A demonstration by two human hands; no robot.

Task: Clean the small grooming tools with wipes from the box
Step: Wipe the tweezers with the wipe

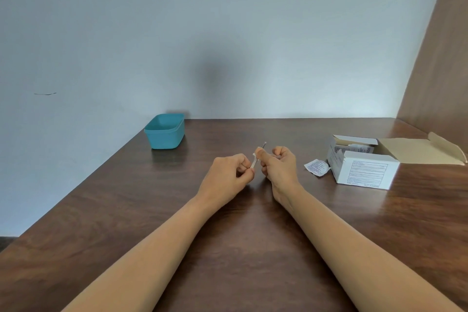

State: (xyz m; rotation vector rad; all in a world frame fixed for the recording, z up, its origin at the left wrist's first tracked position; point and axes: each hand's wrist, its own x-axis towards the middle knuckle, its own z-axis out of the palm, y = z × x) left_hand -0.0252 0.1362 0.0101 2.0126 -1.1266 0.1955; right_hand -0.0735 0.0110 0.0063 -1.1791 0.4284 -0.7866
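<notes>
Left hand pinching thin tool, right hand pinching wipe wrapped around it

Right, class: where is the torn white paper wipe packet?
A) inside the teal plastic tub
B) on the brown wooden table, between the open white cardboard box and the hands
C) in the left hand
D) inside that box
B: the torn white paper wipe packet lies on the brown wooden table beside the open white cardboard box, toward the right hand, which with the left hand pinches a thin metal tool.
</notes>
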